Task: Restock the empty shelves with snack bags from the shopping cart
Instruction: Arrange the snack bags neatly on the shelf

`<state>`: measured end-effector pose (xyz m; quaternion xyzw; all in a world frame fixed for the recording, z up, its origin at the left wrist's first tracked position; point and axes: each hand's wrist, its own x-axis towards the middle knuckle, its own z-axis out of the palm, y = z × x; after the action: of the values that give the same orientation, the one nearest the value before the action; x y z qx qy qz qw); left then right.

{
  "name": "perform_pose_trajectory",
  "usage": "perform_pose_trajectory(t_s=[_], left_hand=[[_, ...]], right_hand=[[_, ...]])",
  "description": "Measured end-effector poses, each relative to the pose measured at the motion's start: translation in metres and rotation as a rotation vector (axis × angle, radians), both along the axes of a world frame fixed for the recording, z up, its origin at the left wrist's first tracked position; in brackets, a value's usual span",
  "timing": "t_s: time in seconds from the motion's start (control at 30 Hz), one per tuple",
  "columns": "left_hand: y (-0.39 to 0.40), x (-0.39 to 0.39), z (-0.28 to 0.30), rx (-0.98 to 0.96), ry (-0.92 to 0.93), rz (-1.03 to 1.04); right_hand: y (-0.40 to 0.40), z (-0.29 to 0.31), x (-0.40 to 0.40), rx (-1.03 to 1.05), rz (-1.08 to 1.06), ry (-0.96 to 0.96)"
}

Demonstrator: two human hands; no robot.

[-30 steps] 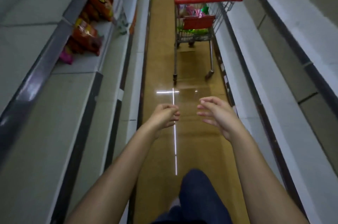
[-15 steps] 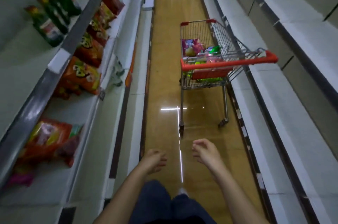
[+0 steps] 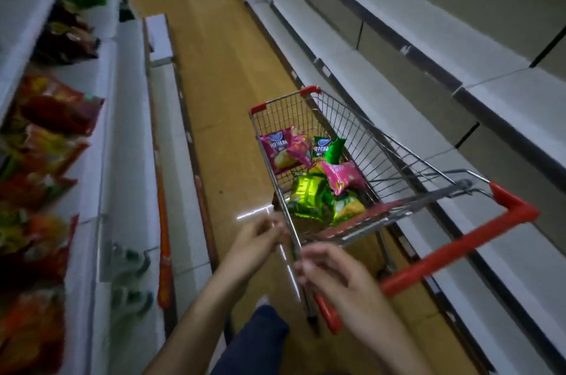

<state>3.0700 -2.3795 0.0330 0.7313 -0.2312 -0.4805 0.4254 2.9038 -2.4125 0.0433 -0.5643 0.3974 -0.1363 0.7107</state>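
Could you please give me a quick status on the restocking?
Left hand and right hand empty, at the cart. Snack bags in basket. Right-side shelves bare. Nothing in the way.

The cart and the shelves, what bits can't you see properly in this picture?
Head view only:
- Shopping cart wheels: hidden by its basket and the right hand.
- Lower snack bags: covered by the bags on top.
- Left shelf packets: motion-blurred, labels unreadable.
- Left hand: blurred, so contact with the cart is unclear.
- Far aisle end: too small.
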Motion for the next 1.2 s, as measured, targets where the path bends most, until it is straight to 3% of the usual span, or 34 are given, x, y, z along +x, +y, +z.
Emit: perform_pose_trajectory(t_s=[0.13, 0.3, 0.57, 0.7, 0.87, 0.97, 1.03, 1.13, 1.2], left_hand=[[-0.100, 0.075, 0.010, -0.032, -0.076, -0.064], [-0.189, 0.121, -0.020, 0.046, -0.079, -0.147], [-0.289, 0.134, -0.153, 0.283, -0.064, -0.275], [-0.330, 0.126, -0.222, 0.413, -0.051, -0.417], [-0.368, 0.130, -0.293, 0.574, -0.044, -0.517], [-0.379, 0.136, -0.339, 0.642, -0.015, -0.481], [-0.378, 0.144, -0.375, 0.649, -0.030, -0.577], [-0.381, 0.155, -0.419, 0.695, 0.081, -0.452], [-0.384, 0.157, -0.429, 0.761, 0.046, -0.409]], right_hand=[[-0.078, -0.002, 0.091, -0.053, -0.093, 0.006], [-0.170, -0.062, 0.151, 0.031, -0.264, 0.091], [-0.266, -0.248, 0.164, 0.367, -0.709, 0.350], [-0.288, -0.305, 0.143, 0.449, -0.838, 0.444], [-0.299, -0.371, 0.135, 0.566, -0.793, 0.548], [-0.296, -0.400, 0.144, 0.557, -0.595, 0.605], [-0.295, -0.415, 0.154, 0.507, -0.525, 0.609], [-0.294, -0.439, 0.167, 0.470, -0.533, 0.563], [-0.293, -0.449, 0.176, 0.508, -0.521, 0.538]])
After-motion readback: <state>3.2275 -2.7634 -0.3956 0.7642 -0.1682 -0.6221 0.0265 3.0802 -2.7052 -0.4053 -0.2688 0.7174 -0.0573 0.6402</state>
